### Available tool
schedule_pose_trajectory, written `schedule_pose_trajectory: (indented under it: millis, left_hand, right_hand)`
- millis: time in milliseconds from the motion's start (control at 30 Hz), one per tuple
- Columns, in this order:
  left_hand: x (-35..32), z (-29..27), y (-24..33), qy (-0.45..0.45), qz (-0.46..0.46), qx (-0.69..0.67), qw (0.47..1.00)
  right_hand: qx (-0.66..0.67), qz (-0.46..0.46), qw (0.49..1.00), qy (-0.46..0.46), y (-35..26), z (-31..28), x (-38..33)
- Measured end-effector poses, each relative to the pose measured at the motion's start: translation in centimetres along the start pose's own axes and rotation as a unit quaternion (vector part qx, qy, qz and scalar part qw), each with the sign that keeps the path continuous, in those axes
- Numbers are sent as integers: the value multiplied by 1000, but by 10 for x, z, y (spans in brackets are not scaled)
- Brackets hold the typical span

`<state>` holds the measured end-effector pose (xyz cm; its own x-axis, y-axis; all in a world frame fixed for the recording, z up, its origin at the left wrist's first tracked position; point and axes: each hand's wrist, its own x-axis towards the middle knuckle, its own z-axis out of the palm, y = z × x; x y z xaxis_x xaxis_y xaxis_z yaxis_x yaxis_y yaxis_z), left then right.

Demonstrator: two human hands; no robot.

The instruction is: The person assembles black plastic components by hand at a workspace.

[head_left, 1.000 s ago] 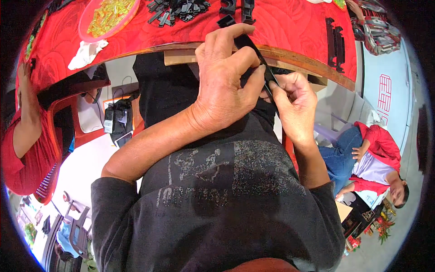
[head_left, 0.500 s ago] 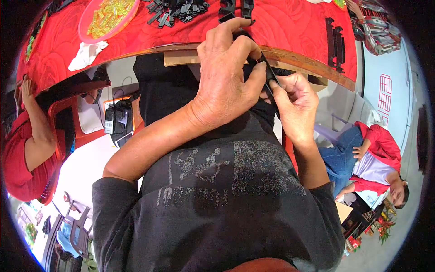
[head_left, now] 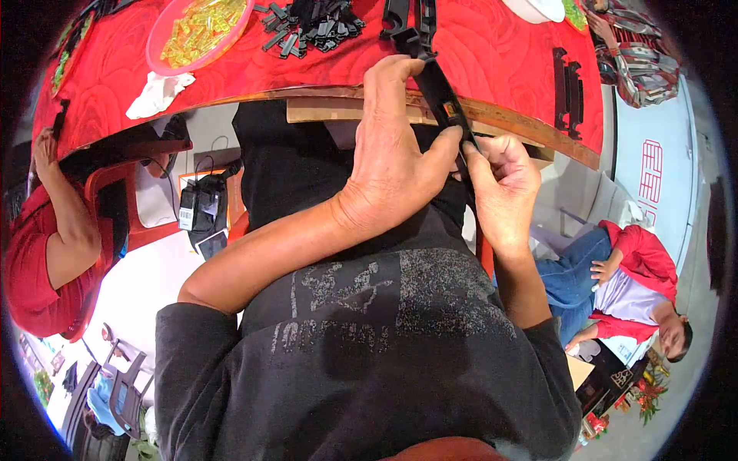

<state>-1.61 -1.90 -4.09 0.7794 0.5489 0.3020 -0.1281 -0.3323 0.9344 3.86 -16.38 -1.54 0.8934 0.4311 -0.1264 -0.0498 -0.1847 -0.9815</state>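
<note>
While both the left hand [head_left: 396, 165] and right hand [head_left: 500, 188] pinch one black plastic strip [head_left: 440, 88], one pink bowl [head_left: 196, 31] sits on the red table [head_left: 500, 54].

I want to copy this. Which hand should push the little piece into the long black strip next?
Probably the right hand: its fingertips pinch at the small orange spot on the long black strip. The left hand is wrapped around the strip, holding it steady.

Held a long plastic strip [head_left: 438, 88] between both hands, left hand [head_left: 396, 165] beside right hand [head_left: 500, 188], just below the desk [head_left: 492, 54] edge. On the desk: bowl [head_left: 196, 31] at left, small clips [head_left: 311, 23] in the middle, flat piece [head_left: 570, 92] at right.
</note>
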Motion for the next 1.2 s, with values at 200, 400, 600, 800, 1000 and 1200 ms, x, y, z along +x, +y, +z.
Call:
schedule_pose_trajectory:
  millis: [200, 400, 600, 800, 1000, 1200]
  left_hand:
    - [8, 11, -10, 47, 47, 43, 997]
    - [14, 16, -9, 63, 44, 67, 995]
    - [23, 27, -2, 82, -43, 19, 996]
    - [34, 35, -2, 35, -145, -66, 987]
    - [34, 48, -8, 9, -174, -89, 981]
    - [35, 55, -8, 28, -184, -92, 978]
  right_hand:
    - [-10, -27, 1000, -9, 2, 1, 4]
    - [-32, -46, 998, 2, 0, 1, 7]
    - [-25, -88, 994, 58, 3, 9, 19]
    - [-41, -123, 988, 78, 15, 10, 29]
    - [-10, -123, 987, 102, 19, 12, 33]
    - [-14, -131, 986, 102, 20, 17, 34]
